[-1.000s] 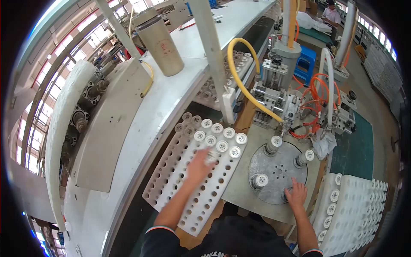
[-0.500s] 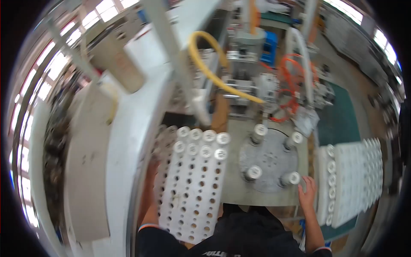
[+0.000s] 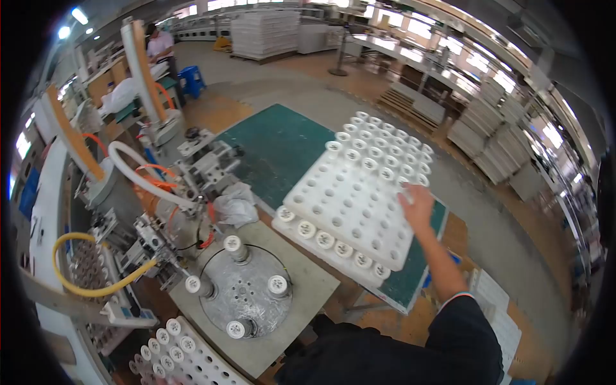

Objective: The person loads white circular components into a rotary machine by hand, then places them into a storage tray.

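My right hand point(image 3: 418, 204) reaches over the upper white tray point(image 3: 346, 206), at the front row of white round-topped cylinders point(image 3: 386, 174). Its fingers are bent round a white round-topped cylinder point(image 3: 402, 181), which they partly hide. Holes without cylinders fill the near part of this tray. Beneath it, a second white tray shows a row of marked cylinders point(image 3: 325, 240) along its edge. Left of my body, a round metal turntable point(image 3: 242, 300) carries several upright white cylinders point(image 3: 278, 285). My left hand cannot be made out.
A third holed tray point(image 3: 204, 364) with marked cylinders stands at the lower left. Beyond the turntable are a machine head point(image 3: 154, 244), a yellow hose point(image 3: 70, 240) and a plastic bag point(image 3: 236, 205). The trays rest on a green table point(image 3: 276, 141). Another person point(image 3: 160, 46) is far back.
The view has swung right. My right hand has moved from beside the turntable to the cylinders on the right-hand tray. My left arm, earlier beside the left tray, no longer shows clearly.
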Tool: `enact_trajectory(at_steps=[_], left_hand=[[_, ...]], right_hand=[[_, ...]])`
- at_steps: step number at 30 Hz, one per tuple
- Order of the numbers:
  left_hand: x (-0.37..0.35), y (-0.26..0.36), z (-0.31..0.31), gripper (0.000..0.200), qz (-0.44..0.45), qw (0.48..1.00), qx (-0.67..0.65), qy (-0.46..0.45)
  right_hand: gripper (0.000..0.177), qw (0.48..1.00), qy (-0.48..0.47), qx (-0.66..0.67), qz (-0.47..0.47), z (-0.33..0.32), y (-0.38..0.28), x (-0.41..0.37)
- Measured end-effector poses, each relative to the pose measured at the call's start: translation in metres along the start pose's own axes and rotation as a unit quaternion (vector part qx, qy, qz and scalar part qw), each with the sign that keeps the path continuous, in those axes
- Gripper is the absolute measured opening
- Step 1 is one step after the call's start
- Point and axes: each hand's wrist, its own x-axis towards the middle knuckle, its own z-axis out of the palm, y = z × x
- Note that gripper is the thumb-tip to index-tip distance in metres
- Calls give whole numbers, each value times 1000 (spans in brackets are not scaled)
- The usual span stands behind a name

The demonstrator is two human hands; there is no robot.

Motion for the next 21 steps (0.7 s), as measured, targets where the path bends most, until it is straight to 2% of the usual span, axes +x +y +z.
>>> enact_trajectory(at_steps=[1, 2, 3, 4, 5, 6, 7, 9, 11, 12, 14, 15, 17, 19, 21], left_hand=[[-1, -22, 57, 41, -28, 955, -277, -99], [-8, -47, 133, 49, -53, 828, -531, -171], [-12, 4, 146, 36, 39, 821, -501, -272], [-22, 89, 113, 42, 101, 866, -384, -305], [-24, 137, 114, 51, 140, 875, -289, -364], [-31, 170, 134, 60, 180, 863, -296, -367], [-37, 199, 155, 72, 249, 867, -266, -340], [-42, 252, 156, 77, 285, 871, -202, -345], [-51, 270, 187, 68, 353, 847, -194, -347], [-50, 277, 198, 68, 344, 852, -193, -343], [-51, 279, 211, 45, 384, 814, -138, -412], [-51, 273, 208, 45, 383, 812, -135, -418], [-47, 262, 192, 28, 366, 835, -221, -346], [-38, 242, 161, 22, 329, 845, -276, -320], [-36, 220, 155, 20, 255, 865, -263, -343]], right_hand=[[41, 997, 13, -65, -30, 5, 23, 5], [47, 997, -28, -75, -23, 6, 36, 8], [50, 996, -70, -43, -44, 18, 56, 11], [54, 992, -98, -38, -72, 32, 72, 11], [58, 987, -111, -72, -93, 43, 80, 13], [60, 985, -131, -36, -105, 51, 92, 17], [59, 983, -146, -60, -89, 51, 86, 19], [56, 978, -155, -111, -84, 54, 86, 19], [55, 975, -148, -126, -103, 62, 93, 20], [54, 976, -154, -118, -96, 63, 95, 19], [53, 971, -197, -114, -74, 69, 104, 24], [53, 970, -204, -115, -72, 70, 106, 24], [52, 982, -55, -153, -94, 64, 106, 28], [51, 991, -104, 7, 82, 19, 40, 44], [52, 992, -82, 85, 47, 9, -14, 31]])
